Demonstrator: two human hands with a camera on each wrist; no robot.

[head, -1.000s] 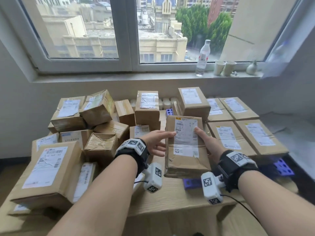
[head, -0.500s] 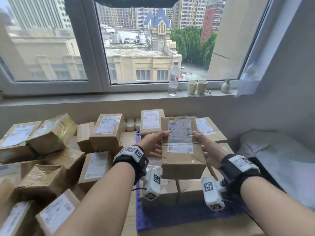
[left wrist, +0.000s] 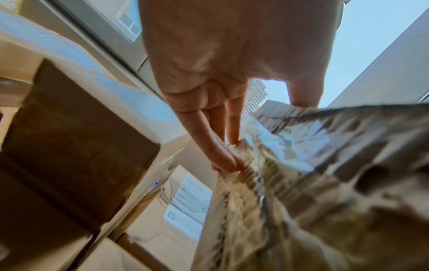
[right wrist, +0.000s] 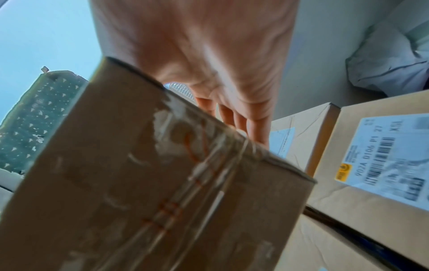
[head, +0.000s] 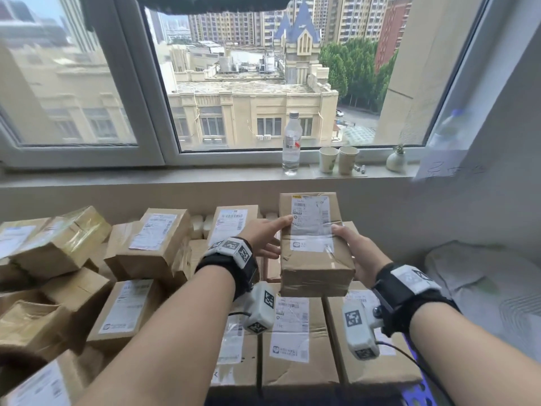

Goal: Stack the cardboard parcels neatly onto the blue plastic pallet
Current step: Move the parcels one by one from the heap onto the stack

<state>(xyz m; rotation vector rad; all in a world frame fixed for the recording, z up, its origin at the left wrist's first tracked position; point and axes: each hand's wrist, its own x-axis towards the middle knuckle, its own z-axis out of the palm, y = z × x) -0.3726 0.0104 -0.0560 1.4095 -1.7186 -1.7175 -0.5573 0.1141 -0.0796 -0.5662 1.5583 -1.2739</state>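
Both hands grip one taped parcel (head: 314, 244) in the air above the parcels stacked on the blue pallet (head: 417, 389): left hand (head: 265, 237) thumb on top, right hand (head: 355, 253) clasping its right side.

Before us: wide white-framed window (head: 140, 83), daylight, pale buildings and trees beyond. We note grey sill (head: 175, 175) carrying water bottle (head: 292, 143), two paper cups (head: 338, 159), small vase (head: 395, 161). Pale wall (head: 483, 171) at right.
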